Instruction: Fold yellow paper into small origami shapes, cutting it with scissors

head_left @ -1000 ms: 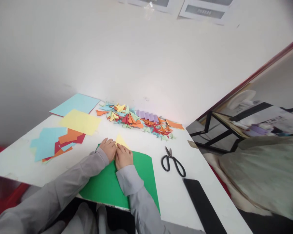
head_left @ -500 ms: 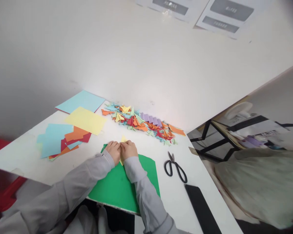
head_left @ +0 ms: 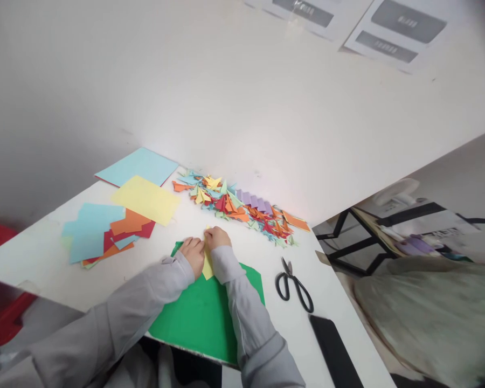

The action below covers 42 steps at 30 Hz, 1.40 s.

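A small folded piece of yellow paper (head_left: 207, 266) lies over the far edge of a green sheet (head_left: 198, 323). Along the paper's left side, my left hand (head_left: 193, 256) holds it with bent fingers pressed close together. At its far end, my right hand (head_left: 219, 238) pinches it, with the fingertips partly hidden. Beyond the hands, a long heap of small folded paper pieces (head_left: 228, 205) in several colours lies along the wall. A row of purple folded papers (head_left: 254, 201) stands at the back of that heap.
Black-handled scissors (head_left: 293, 284) lie to the right, above a black flat object (head_left: 334, 350). Loose coloured sheets (head_left: 91, 231), a large yellow sheet (head_left: 146, 199) and a blue sheet (head_left: 139, 167) cover the left. A wall (head_left: 226, 97) rises behind the white table (head_left: 44, 269).
My right hand has shifted toward the far end of the yellow paper, a little apart from my left hand. More of the paper now shows between them. The view has tilted slightly.
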Motion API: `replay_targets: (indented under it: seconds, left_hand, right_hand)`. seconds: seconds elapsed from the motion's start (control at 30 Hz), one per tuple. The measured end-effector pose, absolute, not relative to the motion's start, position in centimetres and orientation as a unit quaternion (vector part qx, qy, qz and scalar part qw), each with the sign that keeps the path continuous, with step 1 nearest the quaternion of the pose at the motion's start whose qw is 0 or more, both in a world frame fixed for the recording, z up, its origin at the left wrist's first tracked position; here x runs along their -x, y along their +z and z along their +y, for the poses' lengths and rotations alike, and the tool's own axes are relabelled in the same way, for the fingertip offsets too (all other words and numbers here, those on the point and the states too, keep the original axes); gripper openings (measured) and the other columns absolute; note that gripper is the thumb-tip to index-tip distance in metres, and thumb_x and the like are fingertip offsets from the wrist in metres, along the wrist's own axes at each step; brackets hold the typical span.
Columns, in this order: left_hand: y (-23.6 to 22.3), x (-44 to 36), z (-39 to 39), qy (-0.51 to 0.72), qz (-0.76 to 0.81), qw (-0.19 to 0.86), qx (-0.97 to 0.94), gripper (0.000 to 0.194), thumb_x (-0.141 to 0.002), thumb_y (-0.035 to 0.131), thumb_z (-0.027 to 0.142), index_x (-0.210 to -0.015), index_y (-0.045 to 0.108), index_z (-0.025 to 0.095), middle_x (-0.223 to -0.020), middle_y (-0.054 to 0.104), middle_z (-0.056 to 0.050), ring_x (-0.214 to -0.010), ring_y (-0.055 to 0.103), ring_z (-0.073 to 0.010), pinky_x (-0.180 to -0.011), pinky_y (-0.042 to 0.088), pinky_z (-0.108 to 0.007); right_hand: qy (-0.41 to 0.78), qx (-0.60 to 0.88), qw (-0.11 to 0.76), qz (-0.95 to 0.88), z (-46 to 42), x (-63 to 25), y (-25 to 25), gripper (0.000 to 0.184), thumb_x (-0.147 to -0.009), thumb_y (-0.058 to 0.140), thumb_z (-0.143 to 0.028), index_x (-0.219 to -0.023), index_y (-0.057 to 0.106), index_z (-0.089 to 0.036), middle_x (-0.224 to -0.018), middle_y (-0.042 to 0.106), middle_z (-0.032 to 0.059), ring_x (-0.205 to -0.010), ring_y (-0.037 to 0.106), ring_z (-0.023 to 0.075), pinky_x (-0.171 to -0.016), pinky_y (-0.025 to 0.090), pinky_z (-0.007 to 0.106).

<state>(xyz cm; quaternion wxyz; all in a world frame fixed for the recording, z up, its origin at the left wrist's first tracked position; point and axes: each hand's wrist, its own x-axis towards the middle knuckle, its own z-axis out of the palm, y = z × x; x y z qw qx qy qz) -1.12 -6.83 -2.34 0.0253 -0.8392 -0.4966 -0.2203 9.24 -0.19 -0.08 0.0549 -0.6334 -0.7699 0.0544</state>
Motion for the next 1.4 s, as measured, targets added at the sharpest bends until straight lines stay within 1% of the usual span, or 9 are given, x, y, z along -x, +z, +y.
replay_targets:
  seconds: [0.23, 0.33, 0.67, 0.8, 0.9, 1.03, 1.1, 1.23, 1.4]
  left_hand:
    - [-2.5, 0.8, -6.9, -0.210, -0.506, 0.025, 0.836, 0.022, -0.072, 0.043, 0.012, -0.083, 0.063, 0.009, -0.092, 0.057, -0.013, -0.092, 0.043, -0.0223, -0.087, 0.030, -0.038]
    - [-2.4, 0.8, -6.9, -0.205, -0.503, 0.015, 0.840, 0.021, -0.071, 0.045, 0.012, -0.083, 0.062, 0.010, -0.092, 0.057, -0.013, -0.093, 0.042, -0.0229, -0.088, 0.029, -0.039]
    - [-2.3, 0.8, -6.8, -0.195, -0.500, 0.015, 0.844, 0.023, -0.072, 0.043, 0.012, -0.083, 0.063, 0.010, -0.093, 0.056, -0.014, -0.091, 0.043, -0.0232, -0.084, 0.029, -0.041]
    - [-2.1, 0.9, -6.8, -0.190, -0.494, 0.017, 0.848, 0.022, -0.071, 0.044, 0.013, -0.083, 0.062, 0.008, -0.093, 0.056, -0.015, -0.090, 0.044, -0.0239, -0.084, 0.029, -0.040]
    - [-1.4, 0.9, -6.4, -0.176, -0.501, 0.010, 0.847, 0.020, -0.070, 0.046, 0.014, -0.080, 0.062, 0.008, -0.088, 0.056, -0.015, -0.089, 0.045, -0.0239, -0.082, 0.031, -0.039]
    - [-0.2, 0.6, -5.0, -0.132, -0.510, -0.008, 0.850, 0.017, -0.069, 0.046, 0.012, -0.077, 0.060, 0.008, -0.079, 0.057, -0.014, -0.083, 0.047, -0.0243, -0.074, 0.034, -0.038]
    - [0.2, 0.4, -4.1, -0.116, -0.518, -0.011, 0.848, 0.018, -0.069, 0.045, 0.011, -0.078, 0.060, 0.008, -0.082, 0.057, -0.015, -0.086, 0.047, -0.0256, -0.073, 0.034, -0.038]
    - [0.0, 0.2, -2.8, -0.117, -0.526, -0.005, 0.843, 0.024, -0.070, 0.043, 0.009, -0.088, 0.058, 0.005, -0.089, 0.057, -0.017, -0.089, 0.047, -0.0262, -0.073, 0.034, -0.038]
    - [-0.4, 0.0, -2.6, -0.114, -0.522, 0.009, 0.845, 0.029, -0.070, 0.041, 0.009, -0.093, 0.057, 0.003, -0.090, 0.058, -0.017, -0.088, 0.048, -0.0265, -0.076, 0.033, -0.038]
  right_hand:
    - [0.052, 0.650, 0.051, -0.757, 1.1, -9.2, -0.1, 0.027, -0.080, 0.039, -0.023, -0.080, 0.066, -0.019, -0.087, 0.063, 0.0086, -0.074, 0.056, 0.0158, -0.061, 0.035, 0.024]
    - [0.058, 0.653, 0.054, -0.753, 1.7, -9.3, -0.3, 0.026, -0.080, 0.040, -0.024, -0.082, 0.066, -0.020, -0.088, 0.063, 0.0078, -0.075, 0.057, 0.0155, -0.063, 0.036, 0.024]
    - [0.076, 0.663, 0.075, -0.741, 3.3, -9.0, -0.6, 0.026, -0.077, 0.040, -0.023, -0.078, 0.066, -0.018, -0.084, 0.062, 0.0088, -0.074, 0.056, 0.0167, -0.059, 0.035, 0.025]
    - [0.094, 0.664, 0.104, -0.734, 3.7, -9.1, -1.0, 0.024, -0.075, 0.043, -0.022, -0.073, 0.066, -0.018, -0.082, 0.063, 0.0086, -0.072, 0.055, 0.0158, -0.061, 0.036, 0.024]
    - [0.114, 0.665, 0.136, -0.725, 3.8, -9.3, -1.4, 0.023, -0.075, 0.044, -0.024, -0.070, 0.066, -0.018, -0.078, 0.065, 0.0071, -0.069, 0.055, 0.0149, -0.062, 0.036, 0.023]
    - [0.148, 0.661, 0.186, -0.712, 3.8, -9.9, -1.9, 0.024, -0.075, 0.043, -0.025, -0.076, 0.065, -0.017, -0.077, 0.066, 0.0053, -0.068, 0.056, 0.0132, -0.063, 0.038, 0.021]
    - [0.165, 0.649, 0.211, -0.712, 3.6, -10.4, -2.1, 0.025, -0.076, 0.042, -0.026, -0.081, 0.064, -0.016, -0.078, 0.066, 0.0043, -0.068, 0.056, 0.0116, -0.063, 0.039, 0.019]
    - [0.183, 0.622, 0.244, -0.721, 3.3, -11.2, -2.5, 0.025, -0.076, 0.042, -0.025, -0.086, 0.063, -0.015, -0.080, 0.065, 0.0024, -0.070, 0.056, 0.0097, -0.065, 0.040, 0.017]
    - [0.181, 0.616, 0.249, -0.725, 3.5, -11.0, -2.6, 0.021, -0.073, 0.048, -0.025, -0.080, 0.066, -0.016, -0.079, 0.063, 0.0035, -0.070, 0.055, 0.0120, -0.066, 0.040, 0.020]
